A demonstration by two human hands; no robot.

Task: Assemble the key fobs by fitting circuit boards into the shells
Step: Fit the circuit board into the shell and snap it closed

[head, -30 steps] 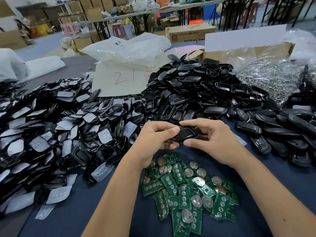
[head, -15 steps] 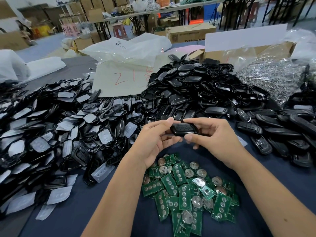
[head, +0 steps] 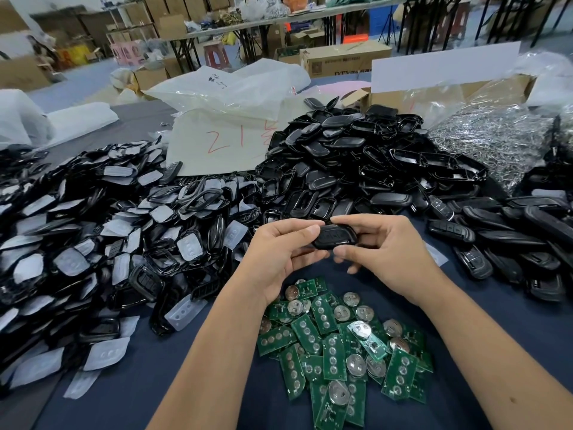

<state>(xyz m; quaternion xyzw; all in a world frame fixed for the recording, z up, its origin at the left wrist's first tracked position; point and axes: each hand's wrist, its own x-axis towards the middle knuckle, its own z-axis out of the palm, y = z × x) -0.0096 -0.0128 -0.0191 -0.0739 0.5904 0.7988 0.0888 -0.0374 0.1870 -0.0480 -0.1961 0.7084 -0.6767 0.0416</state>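
Both hands hold one black key fob [head: 335,237] above the table's middle. My left hand [head: 283,252] pinches its left end between thumb and fingers. My right hand [head: 381,249] grips its right end, fingers over the top and thumb below. Just beneath the hands lies a heap of green circuit boards [head: 338,342] with round coin cells. A mound of black shell halves [head: 350,169] rises behind the hands. Whether a board sits inside the held fob is hidden.
A wide pile of black frames and translucent button pads [head: 102,240] fills the left. Closed black fobs [head: 496,240] lie at the right. A bag of shiny metal parts [head: 493,141] and a cardboard box [head: 449,91] stand behind. Dark blue table cloth [head: 130,389] shows at the front left.
The fob has been lifted slightly and turned between the fingers. My left hand shifted from covering the fob to pinching its left end; both hands stayed in place.
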